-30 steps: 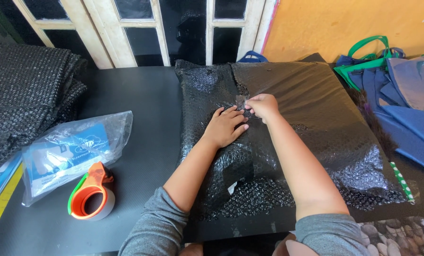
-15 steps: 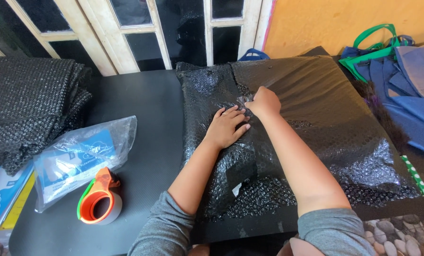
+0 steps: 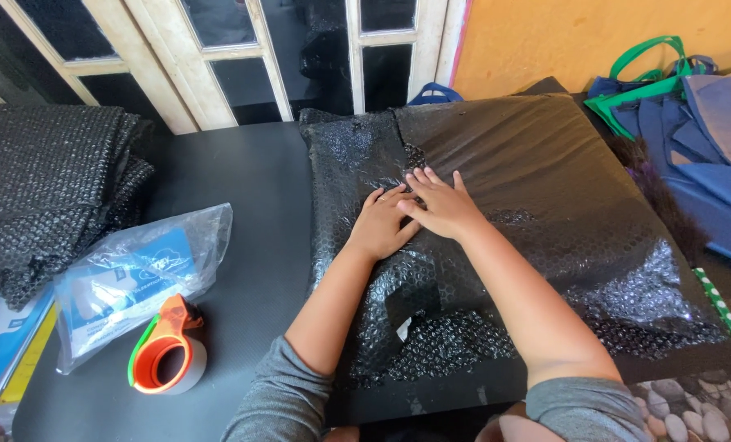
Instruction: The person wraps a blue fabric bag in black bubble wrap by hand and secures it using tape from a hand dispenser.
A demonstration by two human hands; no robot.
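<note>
i press the wrap [image 3: 545, 213] flat with my left hand [image 3: 380, 225] and right hand [image 3: 440, 205], both open; next i need the tape [image 3: 167, 358].

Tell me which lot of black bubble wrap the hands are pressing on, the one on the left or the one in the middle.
The middle one: the black bubble-wrapped parcel, with the left hand and right hand flat on top. The folded bubble wrap stack at left lies untouched.

A large flat package [image 3: 545, 245] wrapped in black bubble wrap (shiny, crinkled) lies on the dark table [image 3: 242, 270].
</note>
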